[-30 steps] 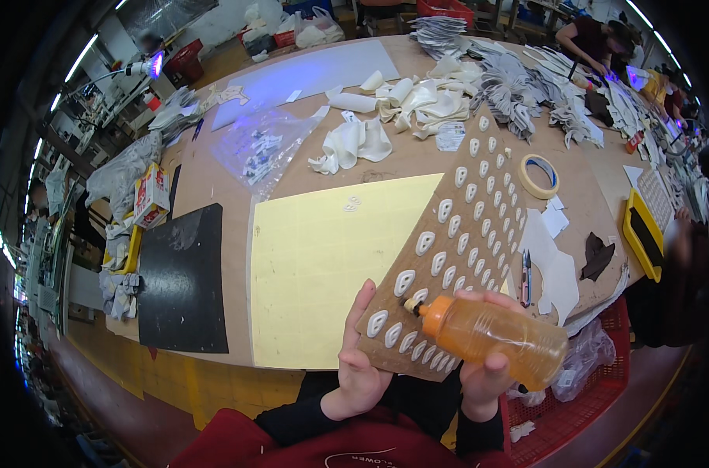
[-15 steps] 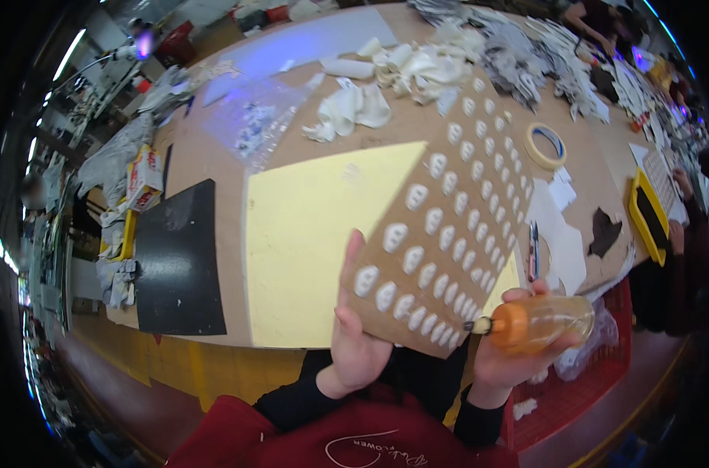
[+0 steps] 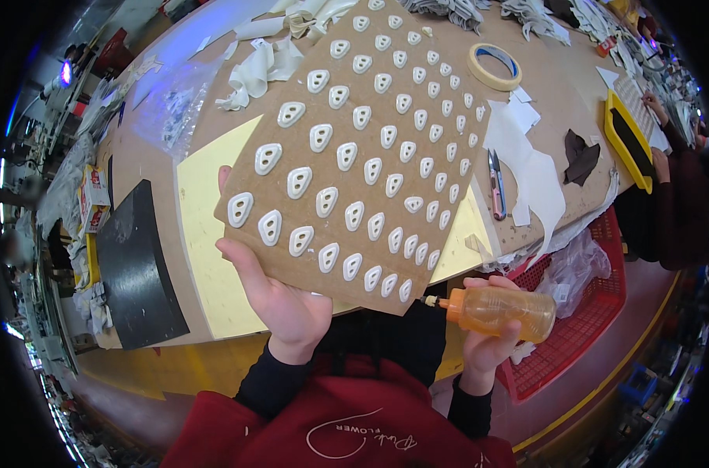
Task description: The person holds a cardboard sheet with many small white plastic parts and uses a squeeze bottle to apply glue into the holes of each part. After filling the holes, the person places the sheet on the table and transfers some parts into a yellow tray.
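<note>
My left hand (image 3: 280,300) holds up a long brown cardboard sheet (image 3: 370,140) by its near edge. Rows of small white rounded-triangle pieces (image 3: 346,156) cover the sheet. My right hand (image 3: 487,343) grips an orange squeeze bottle (image 3: 499,310) with a thin nozzle. The nozzle points left, just below the sheet's near right corner, a little apart from it. Under the sheet lies a pale yellow mat (image 3: 206,249) on the brown table (image 3: 541,101).
A black mat (image 3: 140,265) lies left of the yellow one. A tape roll (image 3: 495,66), white paper scraps (image 3: 526,156), a small cutter (image 3: 497,183), a dark brown scrap (image 3: 581,156) and a yellow tray (image 3: 627,140) sit right. A red basket (image 3: 588,312) stands below the table edge.
The cardboard sheet has been lifted closer and now fills more of the view. The bottle has dropped from in front of the sheet to below its near right corner.
</note>
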Available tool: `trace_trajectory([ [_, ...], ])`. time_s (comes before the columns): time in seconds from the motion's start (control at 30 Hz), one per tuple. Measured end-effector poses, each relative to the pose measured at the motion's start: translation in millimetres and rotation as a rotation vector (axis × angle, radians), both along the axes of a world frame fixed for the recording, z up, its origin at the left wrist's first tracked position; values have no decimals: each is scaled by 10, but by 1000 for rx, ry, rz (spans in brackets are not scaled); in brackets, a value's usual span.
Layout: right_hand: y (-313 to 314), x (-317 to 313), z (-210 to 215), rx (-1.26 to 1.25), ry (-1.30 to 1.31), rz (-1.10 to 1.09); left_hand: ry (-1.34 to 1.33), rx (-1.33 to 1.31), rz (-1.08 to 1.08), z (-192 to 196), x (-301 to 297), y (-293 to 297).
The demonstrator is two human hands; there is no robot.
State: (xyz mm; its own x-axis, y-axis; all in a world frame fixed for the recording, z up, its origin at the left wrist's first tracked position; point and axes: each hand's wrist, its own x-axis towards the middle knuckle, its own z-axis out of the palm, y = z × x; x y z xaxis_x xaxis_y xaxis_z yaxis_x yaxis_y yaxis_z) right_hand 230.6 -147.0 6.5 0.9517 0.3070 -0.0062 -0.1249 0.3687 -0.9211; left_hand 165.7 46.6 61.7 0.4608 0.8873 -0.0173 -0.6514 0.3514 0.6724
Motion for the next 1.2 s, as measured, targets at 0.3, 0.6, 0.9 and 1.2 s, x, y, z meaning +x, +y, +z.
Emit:
trace_trajectory([
  [0.3, 36, 64, -150, 30, 86, 57, -10, 22, 15, 44, 44, -14],
  [0.6, 90, 77, -190, 36, 51, 38, -6, 3, 14, 26, 34, -36],
  [0.9, 77, 37, -169, 55, 17, 90, 6, 4, 27, 52, 55, -22],
  [1.2, 45, -48, -101, 49, -3, 123, 1, 33, 34, 58, 75, -14],
])
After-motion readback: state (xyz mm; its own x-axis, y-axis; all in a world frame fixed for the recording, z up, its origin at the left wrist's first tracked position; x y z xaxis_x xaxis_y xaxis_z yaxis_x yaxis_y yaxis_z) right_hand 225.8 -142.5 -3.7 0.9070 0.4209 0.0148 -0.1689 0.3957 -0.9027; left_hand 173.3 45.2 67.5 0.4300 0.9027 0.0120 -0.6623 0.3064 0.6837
